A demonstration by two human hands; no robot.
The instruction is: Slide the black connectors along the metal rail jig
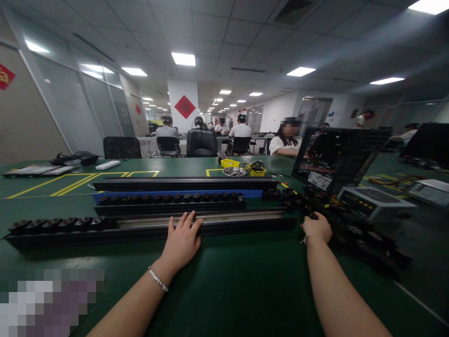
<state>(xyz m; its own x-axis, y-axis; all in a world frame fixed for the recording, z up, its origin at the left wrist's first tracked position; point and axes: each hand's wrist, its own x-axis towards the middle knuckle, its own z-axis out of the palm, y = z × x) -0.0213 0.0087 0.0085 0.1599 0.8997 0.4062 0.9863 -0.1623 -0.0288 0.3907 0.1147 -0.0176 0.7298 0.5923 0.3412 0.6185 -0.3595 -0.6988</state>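
My left hand (pixel 184 238) lies with its fingers spread over the near edge of a long black channel rail (pixel 245 226). Small black round parts (pixel 70 223) stand in a row in the left end of this rail; its right stretch shows a bare pale groove. At the rail's right end my right hand (pixel 317 227) has its fingers curled by a heap of small black parts (pixel 365 234). What those fingers hold, if anything, is hidden. Behind, a second black rail (pixel 168 206) carries another row of such parts, with a blue strip (pixel 254 194) beyond it.
A further black rail (pixel 189 183) lies behind. An open computer case (pixel 336 154) and a power supply unit (pixel 375 202) stand at the right. Farther back are a metal dish (pixel 234 172) and a yellow tray (pixel 229 163). A person (pixel 284 140) sits across the green table (pixel 238 290).
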